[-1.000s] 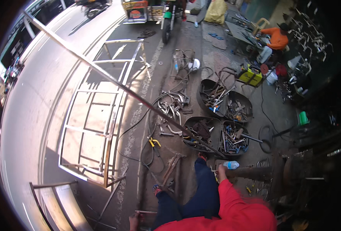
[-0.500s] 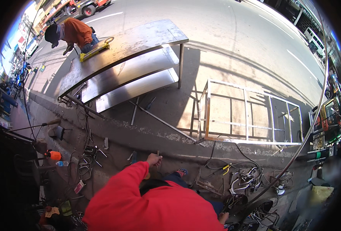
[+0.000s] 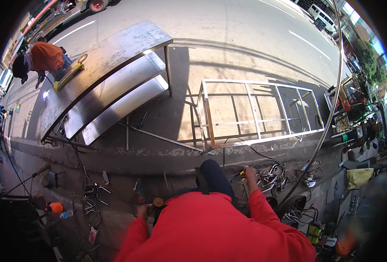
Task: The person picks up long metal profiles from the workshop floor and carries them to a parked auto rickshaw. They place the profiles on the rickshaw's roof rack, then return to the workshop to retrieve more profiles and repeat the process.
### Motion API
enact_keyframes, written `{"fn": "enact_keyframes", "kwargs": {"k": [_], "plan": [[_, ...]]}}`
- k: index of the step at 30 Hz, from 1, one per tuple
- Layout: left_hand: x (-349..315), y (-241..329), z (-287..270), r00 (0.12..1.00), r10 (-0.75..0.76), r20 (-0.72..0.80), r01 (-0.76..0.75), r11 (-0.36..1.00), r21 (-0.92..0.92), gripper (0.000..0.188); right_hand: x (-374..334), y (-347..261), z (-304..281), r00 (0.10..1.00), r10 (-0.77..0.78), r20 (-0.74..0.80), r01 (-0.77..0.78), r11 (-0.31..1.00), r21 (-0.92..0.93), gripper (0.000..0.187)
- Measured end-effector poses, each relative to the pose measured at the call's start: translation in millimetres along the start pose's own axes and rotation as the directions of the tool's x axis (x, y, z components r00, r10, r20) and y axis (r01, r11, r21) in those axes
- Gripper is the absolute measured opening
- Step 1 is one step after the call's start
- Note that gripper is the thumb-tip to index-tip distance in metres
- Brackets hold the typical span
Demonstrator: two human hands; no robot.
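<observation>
One yellow clamp (image 3: 242, 173) is pinched in your right hand (image 3: 249, 173), while your left hand (image 3: 143, 212), its grip too unclear to tell, is beside a brownish disc (image 3: 158, 201), and a metal frame (image 3: 253, 110) lies beyond both hands.

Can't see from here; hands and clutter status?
Right hand on yellow clamp. Left hand beside round brown thing, grip unclear. Bent metal tubes near right hand.
</observation>
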State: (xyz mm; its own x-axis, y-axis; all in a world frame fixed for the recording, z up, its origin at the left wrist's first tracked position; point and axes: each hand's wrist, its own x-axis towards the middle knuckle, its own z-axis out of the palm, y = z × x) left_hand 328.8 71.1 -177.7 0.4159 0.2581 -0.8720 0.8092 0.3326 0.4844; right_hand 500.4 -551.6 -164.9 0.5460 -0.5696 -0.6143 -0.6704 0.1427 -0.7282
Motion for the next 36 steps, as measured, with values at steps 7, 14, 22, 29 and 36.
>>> {"fn": "enact_keyframes", "kwargs": {"k": [7,14,22,29,36], "plan": [[-8,65,25,0.997,-0.072,0.0,0.071,0.98,0.186,0.016,-24,-25,64,0.972,-0.234,0.03,0.222,0.866,-0.447,0.031],[75,214,172,0.982,0.016,0.189,-0.094,0.908,0.408,0.014,-3,-30,105,0.992,-0.126,-0.002,0.101,0.804,-0.586,0.035],[75,474,343,0.822,0.197,0.534,-0.518,0.648,0.558,0.029,43,-143,131,0.954,0.068,-0.292,-0.15,0.952,-0.267,0.037],[47,595,417,0.652,0.352,0.671,-0.756,0.243,0.607,0.039,85,-268,174,0.957,-0.131,-0.258,0.035,0.937,-0.347,0.033],[66,686,485,0.47,0.101,0.877,-0.882,0.034,0.469,0.034,156,-321,244,0.945,-0.217,-0.245,0.118,0.924,-0.364,0.029]]}}
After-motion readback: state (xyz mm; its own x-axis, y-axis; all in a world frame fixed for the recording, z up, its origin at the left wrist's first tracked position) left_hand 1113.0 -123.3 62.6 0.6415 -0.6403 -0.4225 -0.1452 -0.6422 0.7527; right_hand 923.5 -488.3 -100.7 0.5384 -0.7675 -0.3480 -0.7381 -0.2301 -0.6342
